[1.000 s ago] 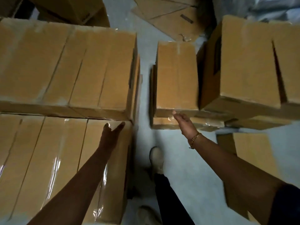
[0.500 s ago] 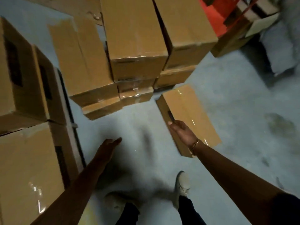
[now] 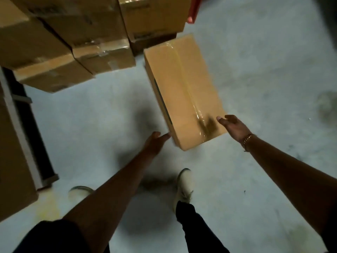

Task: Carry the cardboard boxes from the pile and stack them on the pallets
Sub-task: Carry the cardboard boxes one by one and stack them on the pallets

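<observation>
Standing on the pale floor (image 3: pixel 264 70), you have stacked boxes (image 3: pixel 73 42) at the far left. Your left hand (image 3: pixel 155 143) is open, fingers straight, tips just beside the near left corner of the lone taped box (image 3: pixel 184 88) lying on the floor. Your right hand (image 3: pixel 235 128), a bracelet (image 3: pixel 247 139) at its wrist, is spread open by the box's near right corner, holding nothing.

The light tan rectangular cardboard box (image 3: pixel 184 88) has a glossy clear tape stripe along its top and a dark band on its side. The stacked brown cardboard boxes (image 3: pixel 102 53) look duller, with shiny tape patches. The pale grey concrete floor (image 3: pixel 255 70) is mottled with dark smudges and a yellowish stain. Also visible are a thin gold chain bracelet (image 3: pixel 247 139), cream low shoes (image 3: pixel 185 185) and black cloth trousers (image 3: pixel 197 225).
</observation>
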Demonstrator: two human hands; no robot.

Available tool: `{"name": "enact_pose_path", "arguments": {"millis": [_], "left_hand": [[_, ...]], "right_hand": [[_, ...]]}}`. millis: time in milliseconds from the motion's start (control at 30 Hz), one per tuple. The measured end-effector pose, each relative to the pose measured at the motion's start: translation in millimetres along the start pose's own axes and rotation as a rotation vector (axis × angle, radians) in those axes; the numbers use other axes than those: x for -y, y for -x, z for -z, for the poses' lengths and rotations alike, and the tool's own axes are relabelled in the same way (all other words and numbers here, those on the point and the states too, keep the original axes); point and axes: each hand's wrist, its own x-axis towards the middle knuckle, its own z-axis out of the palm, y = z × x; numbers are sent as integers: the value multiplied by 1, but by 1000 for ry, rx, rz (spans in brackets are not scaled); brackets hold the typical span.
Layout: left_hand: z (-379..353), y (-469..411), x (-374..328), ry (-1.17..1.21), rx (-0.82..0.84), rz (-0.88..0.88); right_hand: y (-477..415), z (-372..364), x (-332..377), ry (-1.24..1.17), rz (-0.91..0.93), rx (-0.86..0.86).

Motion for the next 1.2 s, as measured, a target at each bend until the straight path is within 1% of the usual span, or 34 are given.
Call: {"name": "enact_pose_path", "arguments": {"millis": [100,200,300,467,567,667,767,867,967,1067,1200], "left_hand": [[-51,-40,8,48,-30,29],[-86,-81,18,117,-111,59],[-111,-117,28,182,-154,89],[-135,-163,42,220,-159,148],[-135,-183,46,257,-160,125],[-132,-195,51,313,-151,-2],[-128,-191,60,338,-154,-50],[-113,-162,57,389,-158,-52],[-100,-120,59,434,-174,6],[-89,-73,67,465,-218,7],[-70,10,77,609,-231,24]], "right_hand": [[-54,6,-33,7,19,6],[-102,4,-57,2,32,1],[-145,-2,-74,10,33,-19],[-191,-16,-94,-27,-10,0],[-207,-22,-99,-64,16,12],[-209,-28,-99,-96,86,45],[-197,-37,-98,-137,121,12],[-171,-47,-93,-165,127,-39],[-128,-53,-86,-159,128,-39],[-76,-53,-80,-143,123,-17],[8,-43,-62,-153,123,6]]}}
